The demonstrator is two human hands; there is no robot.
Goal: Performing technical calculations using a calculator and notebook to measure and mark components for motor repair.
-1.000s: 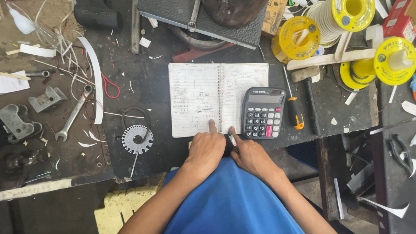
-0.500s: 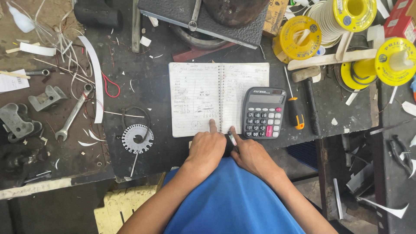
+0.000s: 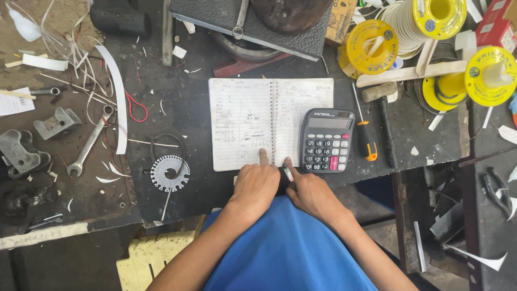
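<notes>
- Nearest: blue shirt (image 3: pixel 291 253) fills the lower centre; both forearms reach forward over the edge of the dark surface (image 3: pixel 188 108).
- Left hand (image 3: pixel 255 186): index finger stretched out, tip pressed on the lower right of the notebook's left page; other fingers curled under. Holds nothing.
- Right hand (image 3: pixel 312 194): fingers closed around a pen (image 3: pixel 288 172), index finger extended along it. Pen tip sits near the notebook's lower edge, just beside the spiral; pen axis runs roughly near-to-far, tilted slightly left.
- Notebook (image 3: pixel 269 123): lies open and flat, centre of the surface. Spiral binding runs near-to-far; long axis of the open spread left-to-right. Pages lined, handwriting present.
- Calculator (image 3: pixel 326 140): dark grey, rectangular, overlaps the right page's lower corner; display at the far end, one pink key in the near rows.
- Screwdriver (image 3: pixel 363 132): orange-and-black handle, just right of the calculator, shaft pointing away.
- Round toothed gauge disc (image 3: pixel 170 173), left of the notebook; wrench (image 3: pixel 89 143) further left.
- Far right: yellow wire spools (image 3: pixel 371 47), round, with small blue labels on the flanges; red box (image 3: pixel 498 24) at the far right corner.
</notes>
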